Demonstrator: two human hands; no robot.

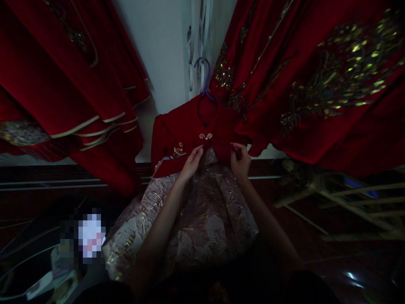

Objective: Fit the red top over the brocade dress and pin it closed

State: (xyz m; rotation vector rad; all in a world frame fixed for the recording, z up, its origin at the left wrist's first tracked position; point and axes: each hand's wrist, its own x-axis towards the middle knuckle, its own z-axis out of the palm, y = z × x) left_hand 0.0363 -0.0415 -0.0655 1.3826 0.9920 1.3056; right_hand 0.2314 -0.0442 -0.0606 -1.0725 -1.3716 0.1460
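Blurry squares hide a bright thing [90, 236] beside the left edge of the shiny skirt [211, 219], whose bottom gets lost in the dark. The red top [190, 124] hides the rest of the purple hanger [208, 78], and the left hand [191, 164] and right hand [241, 162] cover bits of its lower edge. The wooden rack [315, 185] is cut off at the right.

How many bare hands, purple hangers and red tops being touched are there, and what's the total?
Left hand and right hand: 2
Purple hanger: 1
Red top at the hands: 1
Total: 4
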